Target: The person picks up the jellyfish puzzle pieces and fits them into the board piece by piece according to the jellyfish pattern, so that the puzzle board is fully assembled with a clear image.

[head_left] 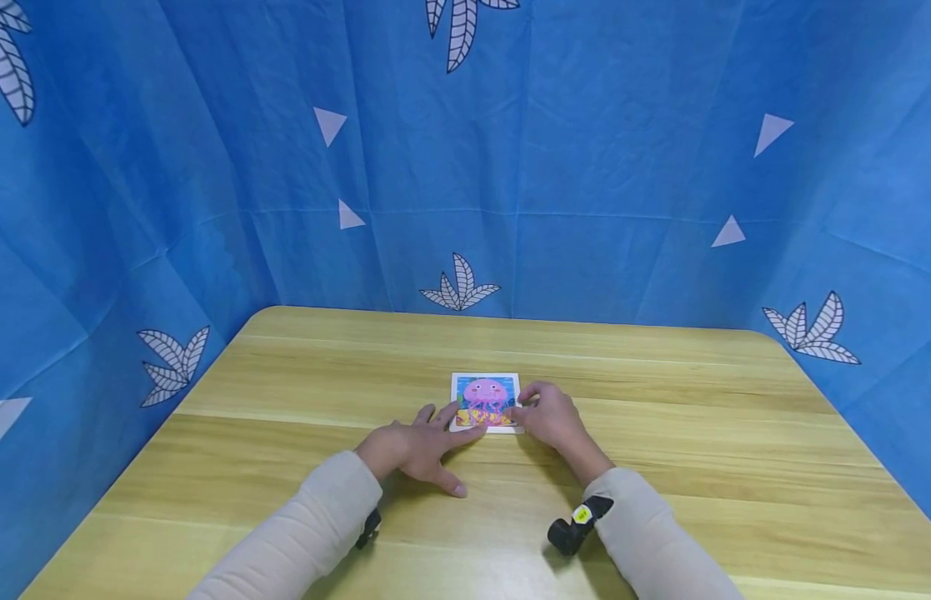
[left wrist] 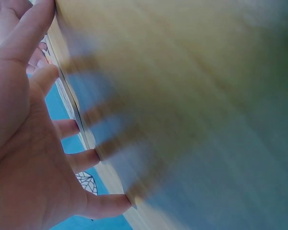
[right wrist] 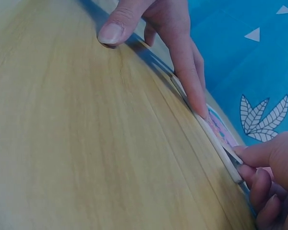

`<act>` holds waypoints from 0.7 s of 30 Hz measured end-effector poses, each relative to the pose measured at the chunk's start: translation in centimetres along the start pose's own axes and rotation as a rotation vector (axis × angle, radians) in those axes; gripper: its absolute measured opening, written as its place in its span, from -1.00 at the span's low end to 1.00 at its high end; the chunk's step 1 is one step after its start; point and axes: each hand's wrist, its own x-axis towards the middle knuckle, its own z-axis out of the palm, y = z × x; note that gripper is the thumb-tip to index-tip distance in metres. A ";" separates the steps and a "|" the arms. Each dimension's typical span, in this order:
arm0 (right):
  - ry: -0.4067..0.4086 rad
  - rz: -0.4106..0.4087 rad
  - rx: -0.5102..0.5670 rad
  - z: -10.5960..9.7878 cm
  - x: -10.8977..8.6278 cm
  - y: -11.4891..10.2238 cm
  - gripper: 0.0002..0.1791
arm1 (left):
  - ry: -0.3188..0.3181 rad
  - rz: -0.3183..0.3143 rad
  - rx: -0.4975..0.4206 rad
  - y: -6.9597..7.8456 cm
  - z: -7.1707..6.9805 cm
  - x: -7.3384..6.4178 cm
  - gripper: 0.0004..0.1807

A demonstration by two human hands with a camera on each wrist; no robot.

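Note:
A small square jellyfish picture puzzle with a white frame lies flat on the table. My left hand has its fingers spread, two of them touching the puzzle's left side and lower edge. At the lower right part of the picture, my right hand pinches a thin puzzle piece between thumb and finger. In the right wrist view this piece is tilted up, with a dark gap beneath it. The left wrist view shows the left palm and fingertips at the tabletop.
The light wooden table has its far edge beyond the puzzle. A blue curtain with white leaves and triangles hangs behind and at both sides. A black wrist camera sits by the right sleeve.

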 end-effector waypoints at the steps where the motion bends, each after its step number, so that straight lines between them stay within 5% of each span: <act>1: -0.001 0.005 -0.001 0.0 0.0 0.0 -0.66 | 0.000 0.000 0.000 0.0 0.0 0.0 -0.05; 21: -0.015 0.003 -0.030 -0.2 -0.1 0.0 -0.63 | -0.004 -0.002 0.000 0.1 -0.1 0.0 -0.05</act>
